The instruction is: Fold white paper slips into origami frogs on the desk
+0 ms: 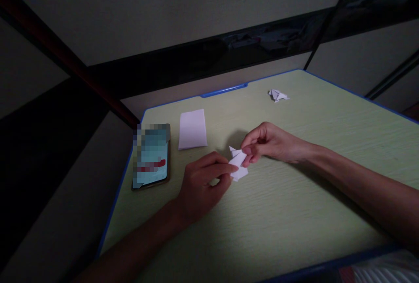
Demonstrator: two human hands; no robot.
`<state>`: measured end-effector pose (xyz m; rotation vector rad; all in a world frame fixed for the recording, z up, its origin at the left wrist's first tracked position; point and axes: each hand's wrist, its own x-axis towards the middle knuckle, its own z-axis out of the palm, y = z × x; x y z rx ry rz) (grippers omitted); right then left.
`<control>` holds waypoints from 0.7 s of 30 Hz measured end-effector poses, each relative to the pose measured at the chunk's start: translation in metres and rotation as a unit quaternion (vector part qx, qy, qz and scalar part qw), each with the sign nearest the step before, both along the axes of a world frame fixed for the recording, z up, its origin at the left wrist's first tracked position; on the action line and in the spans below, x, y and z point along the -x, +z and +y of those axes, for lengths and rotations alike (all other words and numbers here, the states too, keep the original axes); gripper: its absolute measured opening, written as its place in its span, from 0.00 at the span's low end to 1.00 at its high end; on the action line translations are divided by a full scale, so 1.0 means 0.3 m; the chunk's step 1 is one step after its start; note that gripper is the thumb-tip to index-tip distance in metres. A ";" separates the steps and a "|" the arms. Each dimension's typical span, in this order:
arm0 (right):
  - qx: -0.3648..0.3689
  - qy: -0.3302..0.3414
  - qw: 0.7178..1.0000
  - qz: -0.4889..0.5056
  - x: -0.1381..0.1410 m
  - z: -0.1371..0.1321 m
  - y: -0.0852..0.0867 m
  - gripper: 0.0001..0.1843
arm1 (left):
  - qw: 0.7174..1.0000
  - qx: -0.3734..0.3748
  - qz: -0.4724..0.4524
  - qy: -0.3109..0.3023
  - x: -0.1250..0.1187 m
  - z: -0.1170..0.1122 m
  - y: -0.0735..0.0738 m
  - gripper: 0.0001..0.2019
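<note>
Near the middle of the counter (294,213), the left hand (203,185) and right hand (273,143) each pinch the folded paper (240,170), grip closed thumb to finger; a clean crease probably needs both pinches close to the fold line, edges aligned.

On the pale green worktop (294,204), the left grip (203,185) and the right grip (273,143) both pinched a small folded white paper (240,169), the left from 8 o'clock and the right from 2 o'clock. A phone (152,156) with a lit screen lay at 9 o'clock of the paper, near the worktop's edge. A plain white sheet (192,129) lay at 10 o'clock, just beside the phone. Another folded paper figure (277,95) sat well apart at 1 o'clock.
</note>
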<state>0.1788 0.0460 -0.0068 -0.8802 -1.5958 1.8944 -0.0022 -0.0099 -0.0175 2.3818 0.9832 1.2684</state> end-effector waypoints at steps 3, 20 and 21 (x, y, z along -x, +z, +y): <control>0.020 0.008 1.000 0.019 -0.004 0.005 -0.004 0.09 | 1.000 0.008 -0.006 0.000 0.006 0.000 0.008 0.07; 0.019 -0.032 0.999 0.013 0.014 -0.004 -0.001 0.04 | 1.000 0.015 -0.016 0.010 -0.001 -0.004 0.011 0.08; 0.017 -0.030 0.999 0.010 0.013 -0.004 -0.001 0.04 | 1.000 0.019 -0.018 0.011 -0.001 -0.003 0.011 0.08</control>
